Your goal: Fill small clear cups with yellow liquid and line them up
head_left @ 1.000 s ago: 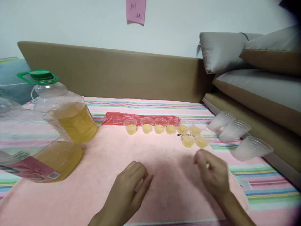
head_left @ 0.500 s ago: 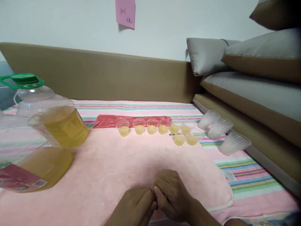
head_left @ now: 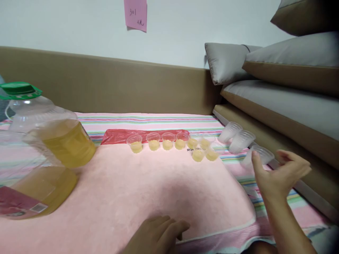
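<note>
My right hand (head_left: 280,173) is raised at the right, thumb and fingers apart with nothing between them. Its thumb overlaps the nearest of three translucent plastic cups (head_left: 261,155); whether it touches is unclear. Those cups lean at the edge of the striped sheet. My left hand (head_left: 161,233) hangs low over the pink blanket (head_left: 119,190), fingers loosely extended, holding nothing that I can see. Several small clear cups with yellow liquid (head_left: 167,144) stand in a row beyond, with more of them clustered at its right end.
At the left are two big plastic jugs of yellow liquid, one with a green cap (head_left: 21,90), the other with a red label (head_left: 19,203). A red plastic bag (head_left: 113,137) lies behind the cups. Stacked cushions (head_left: 280,102) border the right side, and a brown panel (head_left: 106,83) the back.
My hands were together over the blanket and have parted. The right one has moved up and right to the leaning cups and opened. The view has shifted slightly right.
</note>
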{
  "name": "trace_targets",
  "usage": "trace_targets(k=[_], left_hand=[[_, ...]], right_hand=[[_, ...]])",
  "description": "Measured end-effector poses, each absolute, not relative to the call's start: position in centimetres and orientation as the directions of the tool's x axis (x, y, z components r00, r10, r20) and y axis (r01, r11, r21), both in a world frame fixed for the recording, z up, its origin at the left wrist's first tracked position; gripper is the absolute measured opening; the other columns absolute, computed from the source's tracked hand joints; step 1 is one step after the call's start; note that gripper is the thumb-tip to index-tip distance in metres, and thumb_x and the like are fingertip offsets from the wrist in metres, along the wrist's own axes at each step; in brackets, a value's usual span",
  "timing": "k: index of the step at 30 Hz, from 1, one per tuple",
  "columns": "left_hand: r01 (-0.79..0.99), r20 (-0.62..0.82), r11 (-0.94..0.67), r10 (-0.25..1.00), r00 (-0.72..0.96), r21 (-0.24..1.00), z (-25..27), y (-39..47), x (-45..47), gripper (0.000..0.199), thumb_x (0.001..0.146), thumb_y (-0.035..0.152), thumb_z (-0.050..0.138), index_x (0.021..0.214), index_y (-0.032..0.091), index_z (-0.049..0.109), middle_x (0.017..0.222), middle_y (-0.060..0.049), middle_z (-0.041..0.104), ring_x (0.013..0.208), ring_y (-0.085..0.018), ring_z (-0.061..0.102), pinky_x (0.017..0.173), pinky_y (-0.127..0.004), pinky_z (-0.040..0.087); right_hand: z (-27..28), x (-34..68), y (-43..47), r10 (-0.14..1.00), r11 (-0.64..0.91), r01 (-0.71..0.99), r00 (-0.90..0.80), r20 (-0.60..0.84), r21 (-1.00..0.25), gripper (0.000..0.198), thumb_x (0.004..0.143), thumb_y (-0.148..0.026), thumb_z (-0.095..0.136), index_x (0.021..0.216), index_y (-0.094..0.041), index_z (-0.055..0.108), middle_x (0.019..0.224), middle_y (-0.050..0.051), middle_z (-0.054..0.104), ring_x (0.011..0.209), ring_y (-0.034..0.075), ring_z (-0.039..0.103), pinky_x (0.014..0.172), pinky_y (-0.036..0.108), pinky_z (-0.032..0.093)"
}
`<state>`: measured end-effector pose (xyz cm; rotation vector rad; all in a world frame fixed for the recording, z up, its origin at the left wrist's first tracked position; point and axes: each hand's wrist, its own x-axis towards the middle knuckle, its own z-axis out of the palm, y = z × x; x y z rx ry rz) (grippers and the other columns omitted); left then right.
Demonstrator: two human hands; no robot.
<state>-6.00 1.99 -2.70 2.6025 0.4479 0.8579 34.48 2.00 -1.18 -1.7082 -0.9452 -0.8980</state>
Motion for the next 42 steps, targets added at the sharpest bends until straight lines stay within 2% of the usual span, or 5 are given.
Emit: trace_targets(k=[3, 8, 20, 29, 42], left_hand=[[0.179, 0.505, -0.883, 0.403, 0.764, 0.434, -3.4, 2.0, -5.8, 0.029, 0.105, 0.014, 0.036, 0.129, 0.025, 0.047, 0.095, 0.001, 0.078, 0.077, -0.016, 0.076, 0.067, -0.026, 0.060], [0.213, 0.532, -0.887, 0.423, 0.734, 0.411, -3.3, 1.9, -5.3, 0.032, 0.099, 0.008, 0.040, 0.125, 0.025, 0.050, 0.090, 0.001, 0.077, 0.072, -0.017, 0.074, 0.060, -0.028, 0.059], [0.204, 0.548, -0.887, 0.422, 0.722, 0.415, -3.3, 1.9, -5.3, 0.032, 0.097, 0.007, 0.043, 0.124, 0.024, 0.050, 0.091, 0.000, 0.077, 0.071, -0.017, 0.074, 0.059, -0.028, 0.059], [0.202, 0.558, -0.887, 0.424, 0.713, 0.415, -3.6, 1.7, -5.2, 0.028, 0.100, 0.010, 0.042, 0.123, 0.023, 0.050, 0.089, 0.001, 0.076, 0.068, -0.017, 0.073, 0.059, -0.028, 0.058], [0.216, 0.535, -0.886, 0.426, 0.730, 0.411, -3.4, 1.8, -5.1, 0.027, 0.101, 0.011, 0.041, 0.122, 0.024, 0.050, 0.089, 0.001, 0.077, 0.068, -0.016, 0.073, 0.058, -0.028, 0.057]], right_hand=[[-3.4, 37.8, 1.4, 0.186, -0.405, 0.820, 0.508, 0.841, -0.405, 0.103, 0.070, -0.095, 0.070, 0.130, -0.013, 0.048, 0.130, 0.031, 0.051, 0.122, 0.050, 0.047, 0.105, 0.061, 0.036], [-6.2, 40.0, 0.9, 0.313, -0.418, 0.688, 0.722, 0.617, -0.594, 0.129, 0.054, -0.096, 0.074, 0.144, -0.011, 0.038, 0.135, 0.032, 0.047, 0.127, 0.055, 0.042, 0.105, 0.064, 0.035], [-7.3, 41.1, 1.5, 0.365, -0.386, 0.582, 0.809, 0.462, -0.715, 0.102, 0.060, -0.069, 0.089, 0.131, -0.021, 0.034, 0.115, 0.024, 0.058, 0.122, 0.053, 0.047, 0.094, 0.060, 0.041], [-7.7, 41.8, 2.6, 0.261, -0.310, 0.594, 0.804, 0.534, -0.743, 0.105, 0.052, -0.074, 0.084, 0.128, -0.021, 0.034, 0.114, 0.022, 0.059, 0.111, 0.045, 0.059, 0.096, 0.057, 0.045], [-7.4, 41.6, 2.6, 0.244, -0.312, 0.608, 0.794, 0.557, -0.730, 0.102, 0.053, -0.072, 0.084, 0.129, -0.020, 0.039, 0.114, 0.023, 0.060, 0.110, 0.045, 0.060, 0.099, 0.058, 0.045]])
